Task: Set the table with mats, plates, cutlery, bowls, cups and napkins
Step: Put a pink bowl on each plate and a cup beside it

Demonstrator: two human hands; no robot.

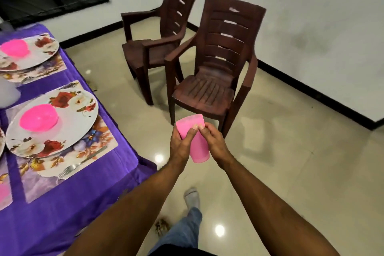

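Note:
Both my hands hold pink plastic cups (198, 147), seemingly stacked one inside the other, out in front of me above the floor. My left hand (181, 143) grips them from the left, and my right hand (214, 141) pinches them from the right. To the left stands the table with a purple cloth (68, 210). On it lie floral mats (97, 141), each with a flowered plate (76, 118) and a pink bowl (39, 117). A fork (80, 163) lies on the near mat beside the plate. A second plate (44, 51) with a pink bowl (14, 47) sits farther back.
Two brown plastic armchairs (216, 72) stand on the tiled floor ahead, the farther chair (158, 33) behind the nearer. A whitish object (7, 92) sits at the table's left edge. My socked foot (192, 196) is on the floor below my arms.

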